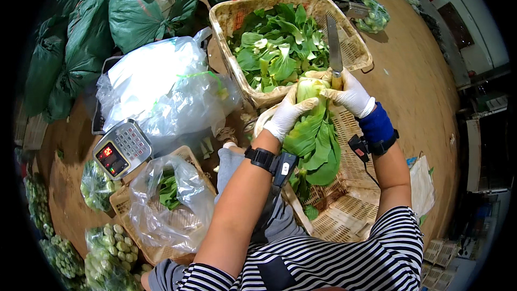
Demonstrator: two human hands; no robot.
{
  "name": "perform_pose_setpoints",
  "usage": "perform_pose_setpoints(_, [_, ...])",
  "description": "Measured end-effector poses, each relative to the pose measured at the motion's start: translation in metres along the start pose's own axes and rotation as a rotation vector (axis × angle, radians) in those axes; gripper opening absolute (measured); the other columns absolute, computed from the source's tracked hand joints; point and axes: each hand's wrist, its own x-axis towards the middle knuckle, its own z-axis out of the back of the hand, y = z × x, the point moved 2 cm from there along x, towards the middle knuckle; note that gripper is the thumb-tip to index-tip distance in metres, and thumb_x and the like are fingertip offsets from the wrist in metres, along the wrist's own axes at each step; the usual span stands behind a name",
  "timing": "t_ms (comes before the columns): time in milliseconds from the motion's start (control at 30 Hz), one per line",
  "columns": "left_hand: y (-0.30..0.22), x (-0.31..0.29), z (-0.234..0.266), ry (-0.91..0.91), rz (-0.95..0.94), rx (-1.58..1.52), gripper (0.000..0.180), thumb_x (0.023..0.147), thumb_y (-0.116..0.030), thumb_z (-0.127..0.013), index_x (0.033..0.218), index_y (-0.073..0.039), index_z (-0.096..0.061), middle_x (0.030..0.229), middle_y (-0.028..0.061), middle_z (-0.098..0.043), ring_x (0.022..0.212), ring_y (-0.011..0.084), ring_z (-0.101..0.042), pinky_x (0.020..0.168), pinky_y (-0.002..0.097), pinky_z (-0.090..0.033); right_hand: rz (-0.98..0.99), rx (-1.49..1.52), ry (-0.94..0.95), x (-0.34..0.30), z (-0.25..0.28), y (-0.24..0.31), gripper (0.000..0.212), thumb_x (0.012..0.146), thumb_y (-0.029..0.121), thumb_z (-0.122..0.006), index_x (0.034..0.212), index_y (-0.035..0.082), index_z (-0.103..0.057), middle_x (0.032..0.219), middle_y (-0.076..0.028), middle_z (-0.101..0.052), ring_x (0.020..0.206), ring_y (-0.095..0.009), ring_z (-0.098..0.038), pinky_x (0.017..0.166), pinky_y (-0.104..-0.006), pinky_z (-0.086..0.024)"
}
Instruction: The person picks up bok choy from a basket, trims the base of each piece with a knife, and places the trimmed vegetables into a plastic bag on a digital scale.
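Note:
A head of bok choy [312,143] hangs in front of me, pale base up and broad green leaves drooping. My left hand [288,114], in a white glove, is closed around its stalks. My right hand [353,96], also gloved, grips a knife [334,46] by its wooden handle, the blade pointing up and away from me. Its fingers also reach to the bok choy's base. Just beyond my hands is a yellowish plastic crate [226,56], filled with loose bok choy leaves [280,43].
Beneath the bok choy is another plastic crate [353,205]. On the left are a digital scale [123,148], a pile of clear plastic bags [167,91], and a basket [125,205] lined with a bag. Bagged greens [107,253] lie lower left. Green sacks [151,8] stand behind.

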Motion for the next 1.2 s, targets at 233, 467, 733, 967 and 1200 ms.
perform_pose_setpoints(233, [-0.009, -0.017, -0.022, 0.049, 0.125, -0.372, 0.061, 0.079, -0.032, -0.069, 0.127, -0.007, -0.042, 0.114, 0.0056, -0.054, 0.098, 0.0161, -0.056, 0.084, 0.0270, -0.047, -0.190, -0.202, 0.078, 0.026, 0.039, -0.008, 0.040, 0.077, 0.021, -0.071, 0.104, 0.005, -0.047, 0.094, -0.003, -0.056, 0.085, -0.011, -0.052, 0.079, -0.0288, -0.046])
perform_pose_setpoints(467, [0.004, -0.002, 0.001, -0.114, -0.003, -0.235, 0.059, 0.080, -0.022, -0.062, 0.132, -0.009, -0.037, 0.121, 0.0090, -0.050, 0.109, 0.0225, -0.050, 0.096, 0.0376, -0.041, 0.391, -1.305, -0.697, 0.099, 0.086, 0.036, 0.056, 0.077, 0.035, -0.070, 0.113, -0.002, -0.050, 0.097, -0.014, -0.064, 0.085, -0.021, -0.061, 0.079, -0.0361, -0.047])
perform_pose_setpoints(733, [0.003, 0.000, 0.013, -0.348, -0.270, 0.028, 0.048, 0.076, -0.002, -0.062, 0.120, -0.005, -0.043, 0.109, 0.0061, -0.055, 0.095, 0.0147, -0.056, 0.084, 0.0267, -0.046, -0.084, -0.795, -0.001, 0.054, -0.018, 0.001, 0.062, 0.070, 0.037, -0.074, 0.112, 0.003, -0.044, 0.096, -0.020, -0.061, 0.087, -0.031, -0.060, 0.077, -0.0342, -0.047])
perform_pose_setpoints(967, [0.001, 0.000, 0.010, -0.269, -0.216, 0.014, 0.045, 0.076, -0.004, -0.064, 0.117, -0.004, -0.045, 0.106, 0.0034, -0.057, 0.091, 0.0125, -0.056, 0.082, 0.0253, -0.046, 0.061, -0.772, 0.101, 0.053, 0.005, -0.011, 0.053, 0.073, 0.038, -0.070, 0.105, 0.004, -0.044, 0.084, -0.021, -0.059, 0.079, -0.037, -0.059, 0.068, -0.0386, -0.046])
perform_pose_setpoints(1200, [0.014, 0.007, 0.024, -0.419, -0.247, 0.121, 0.042, 0.074, -0.003, -0.067, 0.109, -0.004, -0.045, 0.100, 0.0036, -0.057, 0.086, 0.0123, -0.056, 0.078, 0.0249, -0.046, 0.014, -0.895, 0.176, 0.072, 0.004, -0.011, 0.053, 0.072, 0.036, -0.067, 0.107, 0.005, -0.043, 0.084, -0.021, -0.059, 0.078, -0.036, -0.059, 0.069, -0.0396, -0.046])
